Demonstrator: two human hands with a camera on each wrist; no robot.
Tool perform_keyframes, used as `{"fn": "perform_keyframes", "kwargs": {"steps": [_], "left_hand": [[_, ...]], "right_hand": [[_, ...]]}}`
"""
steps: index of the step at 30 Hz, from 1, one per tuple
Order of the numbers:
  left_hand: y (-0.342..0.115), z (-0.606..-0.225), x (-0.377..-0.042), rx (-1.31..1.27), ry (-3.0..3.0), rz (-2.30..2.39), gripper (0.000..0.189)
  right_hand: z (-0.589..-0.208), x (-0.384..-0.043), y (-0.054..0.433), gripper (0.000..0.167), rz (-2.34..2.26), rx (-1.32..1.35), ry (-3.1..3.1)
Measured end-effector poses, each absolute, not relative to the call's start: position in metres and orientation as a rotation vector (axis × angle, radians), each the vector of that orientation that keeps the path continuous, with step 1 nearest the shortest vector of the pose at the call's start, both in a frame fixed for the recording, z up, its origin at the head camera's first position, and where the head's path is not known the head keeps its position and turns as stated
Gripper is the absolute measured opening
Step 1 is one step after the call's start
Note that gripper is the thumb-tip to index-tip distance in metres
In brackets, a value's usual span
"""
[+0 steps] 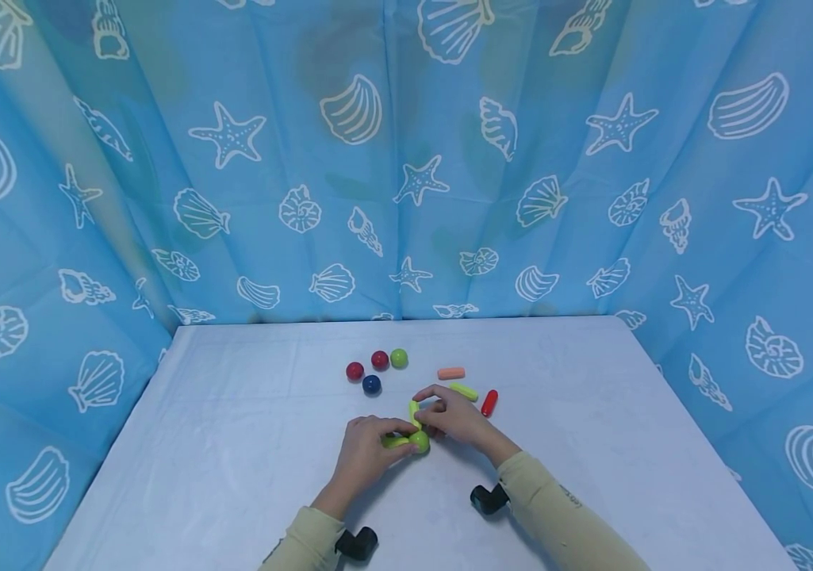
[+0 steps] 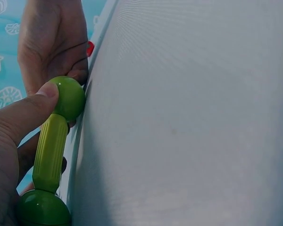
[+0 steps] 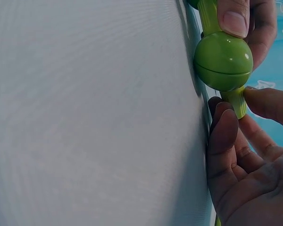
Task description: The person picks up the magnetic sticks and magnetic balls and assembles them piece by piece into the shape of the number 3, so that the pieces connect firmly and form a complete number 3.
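Observation:
My left hand grips a joined piece made of a green ball, a ridged yellow-green rod and a second green ball. In the left wrist view the thumb presses on the upper ball; the head view hides the second ball behind the hand. My right hand pinches another yellow-green rod between thumb and fingers. One end of that rod meets the first green ball, at an angle to the other rod. Both hands work low over the white table.
Beyond the hands lie two red balls, a dark blue ball and a green ball. Right of these are an orange rod, a yellow-green rod and a red rod. A blue shell-patterned curtain surrounds the white table.

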State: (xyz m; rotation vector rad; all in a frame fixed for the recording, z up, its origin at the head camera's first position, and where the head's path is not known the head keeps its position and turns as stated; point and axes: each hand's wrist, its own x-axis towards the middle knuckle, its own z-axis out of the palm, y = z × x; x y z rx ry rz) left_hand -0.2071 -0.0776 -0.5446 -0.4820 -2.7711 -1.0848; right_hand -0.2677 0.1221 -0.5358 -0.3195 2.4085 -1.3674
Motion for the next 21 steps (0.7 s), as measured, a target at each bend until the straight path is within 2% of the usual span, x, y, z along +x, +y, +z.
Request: {"fn": "perform_keyframes", "kwargs": {"steps": [21], "left_hand": [[-0.0772,-0.5439,-0.207,-0.48,-2.773,-1.075,0.027]], "right_hand": [[-0.5333,-0.2677,0.1232,0.03,-1.341,-0.33,2.484]]}}
